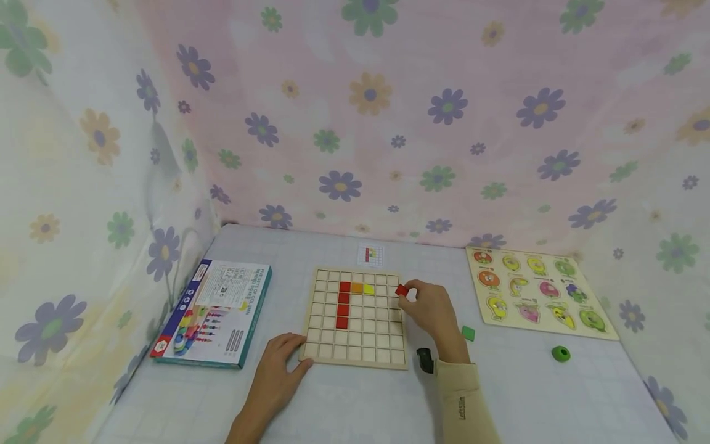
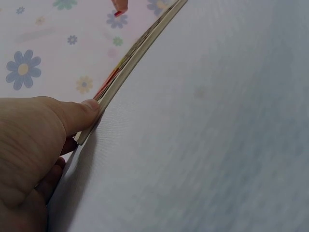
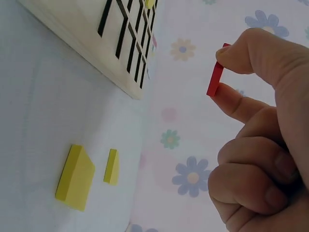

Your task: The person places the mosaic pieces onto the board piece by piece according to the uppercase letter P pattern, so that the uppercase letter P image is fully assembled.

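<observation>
A wooden grid board (image 1: 327, 354) lies flat on the table. My left hand (image 1: 277, 370) holds its near left corner; in the left wrist view the thumb (image 2: 87, 112) presses the near edge and the fingers sit round the corner. On the board are three red tiles (image 1: 344, 298) in a column, with an orange tile (image 1: 357, 288) and a yellow tile (image 1: 368, 288) beside the top one. My right hand (image 1: 435, 314) pinches another red tile (image 3: 215, 72) between thumb and index finger, raised over the board's right edge. Its other fingers are curled in.
A small pattern card (image 1: 370, 254) lies behind the board. Left stands a flat game box (image 1: 244, 336); right lies a fruit puzzle board (image 1: 532, 290). Near the right arm are a green tile (image 1: 468, 333), a green bead (image 1: 561, 353), a dark object (image 1: 425, 361) and yellow tiles (image 3: 77, 179).
</observation>
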{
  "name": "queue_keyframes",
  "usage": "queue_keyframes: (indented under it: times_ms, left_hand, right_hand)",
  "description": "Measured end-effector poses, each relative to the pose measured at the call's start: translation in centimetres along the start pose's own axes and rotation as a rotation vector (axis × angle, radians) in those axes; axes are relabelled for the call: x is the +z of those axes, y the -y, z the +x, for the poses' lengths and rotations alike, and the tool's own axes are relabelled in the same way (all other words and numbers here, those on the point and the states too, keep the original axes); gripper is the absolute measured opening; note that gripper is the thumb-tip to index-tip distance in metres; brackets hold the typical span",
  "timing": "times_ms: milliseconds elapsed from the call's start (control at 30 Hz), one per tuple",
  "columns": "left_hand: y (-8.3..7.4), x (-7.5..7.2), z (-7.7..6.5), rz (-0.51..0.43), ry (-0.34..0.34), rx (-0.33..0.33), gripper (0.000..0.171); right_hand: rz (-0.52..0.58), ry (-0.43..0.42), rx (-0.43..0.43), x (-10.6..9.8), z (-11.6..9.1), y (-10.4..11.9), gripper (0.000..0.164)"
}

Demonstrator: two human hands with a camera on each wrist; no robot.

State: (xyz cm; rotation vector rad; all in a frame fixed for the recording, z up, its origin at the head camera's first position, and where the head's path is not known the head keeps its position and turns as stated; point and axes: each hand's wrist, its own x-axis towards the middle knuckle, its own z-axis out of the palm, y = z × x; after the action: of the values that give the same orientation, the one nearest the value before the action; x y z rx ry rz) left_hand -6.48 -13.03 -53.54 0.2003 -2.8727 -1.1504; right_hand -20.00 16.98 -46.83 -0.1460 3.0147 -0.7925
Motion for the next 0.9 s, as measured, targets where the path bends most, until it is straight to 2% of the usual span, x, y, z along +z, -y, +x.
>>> queue_keyframes:
  times_ms: [600,900]
  left_hand:
    - [0.0,0.1,0.0,-0.01,0.01,0.0,0.049]
    - [0.0,-0.2,-0.1,-0.008,-0.004,0.002,0.048]
  right_hand:
    - [0.002,0.014,-0.105,0.9,-1.9,1.8,0.03]
    - [-0.025,0.029,-0.205,1.4,-2.6,3.8,0.025]
